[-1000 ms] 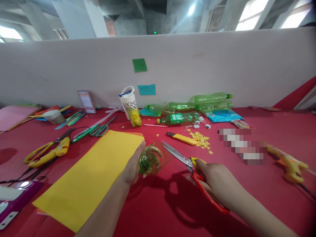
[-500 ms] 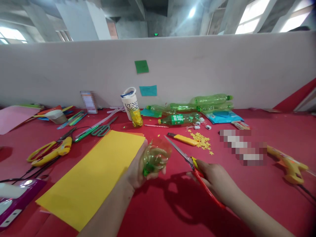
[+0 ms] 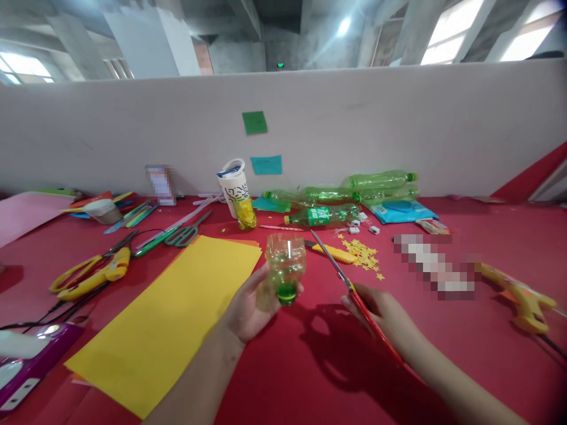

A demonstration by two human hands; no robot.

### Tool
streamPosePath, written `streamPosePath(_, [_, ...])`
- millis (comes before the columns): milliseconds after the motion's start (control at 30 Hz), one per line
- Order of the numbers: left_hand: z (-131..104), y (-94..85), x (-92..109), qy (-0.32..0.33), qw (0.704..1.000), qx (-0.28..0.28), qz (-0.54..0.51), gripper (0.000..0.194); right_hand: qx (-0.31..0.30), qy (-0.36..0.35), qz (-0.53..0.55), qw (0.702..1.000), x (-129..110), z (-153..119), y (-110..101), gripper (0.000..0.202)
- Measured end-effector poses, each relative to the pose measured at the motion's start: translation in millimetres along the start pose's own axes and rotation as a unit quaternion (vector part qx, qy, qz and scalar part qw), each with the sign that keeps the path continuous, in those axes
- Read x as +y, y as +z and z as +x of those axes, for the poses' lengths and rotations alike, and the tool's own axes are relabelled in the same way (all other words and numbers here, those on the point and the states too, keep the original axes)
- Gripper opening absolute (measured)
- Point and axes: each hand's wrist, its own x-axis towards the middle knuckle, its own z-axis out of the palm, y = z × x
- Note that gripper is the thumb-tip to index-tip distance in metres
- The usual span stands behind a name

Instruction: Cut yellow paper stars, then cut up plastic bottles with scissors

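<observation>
My left hand point(image 3: 252, 304) is wrapped round a cut-off green plastic bottle top point(image 3: 287, 260). Its green cap points down and toward me, with the wide cut rim upward. In my right hand point(image 3: 383, 313) is a pair of red-handled scissors point(image 3: 333, 260), blades pointing up and left, close together and apart from the bottle piece. Just beyond the blades lies a yellow utility knife point(image 3: 336, 254), beside a scatter of small yellow stars point(image 3: 365, 255). Yellow paper sheets point(image 3: 177, 319) lie left of and partly beneath my left forearm.
Several green bottles point(image 3: 319, 216) lie along the white partition point(image 3: 177, 118). A white paper cup point(image 3: 233, 192) stands at the back. Yellow glue guns lie at left point(image 3: 101, 274) and right point(image 3: 522, 301). Grey-green scissors point(image 3: 183, 235) and a purple power strip point(image 3: 48, 348) are at left.
My left hand has turned the bottle piece so its cut rim faces up and its cap faces down. The scissors in my right hand have shifted slightly right and upward.
</observation>
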Motion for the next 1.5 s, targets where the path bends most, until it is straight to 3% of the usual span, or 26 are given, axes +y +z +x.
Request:
streamPosePath(233, [-3, 11.0, 0, 0.086, 0.993, -0.025, 0.072, 0.051, 0.01, 0.005, 0.046, 0.999, 0, -2, -2, 0.034])
streamPosePath(500, [0, 11.4, -6, 0.125, 0.974, 0.028, 0.186, 0.06, -0.024, 0.037, 0.254, 0.966, -4, -6, 0, 0.043])
streamPosePath(600, [1, 7.3, -11, 0.139, 0.954, 0.044, 0.262, 0.062, -0.022, 0.03, 0.277, 0.96, -5, -7, 0, 0.043])
streamPosePath(833, [1, 3.0, -9, 0.148, 0.939, 0.056, 0.304, 0.053, 0.013, -0.023, 0.044, 0.999, 0, -4, -7, 0.031])
streamPosePath(1033, [-2, 2.8, 0, 0.175, 0.926, 0.067, 0.329, 0.058, 0.039, -0.061, -0.175, 0.982, -2, -3, -7, 0.023])
streamPosePath(1333, [-2, -5.2, 2, 0.186, 0.927, 0.03, 0.325, 0.065, 0.117, -0.117, -0.273, 0.948, -4, -10, -9, 0.023])
streamPosePath(1500, [-2, -5.7, -1, 0.181, 0.933, 0.022, 0.31, 0.064, 0.11, -0.119, -0.285, 0.945, -3, -11, -9, 0.028])
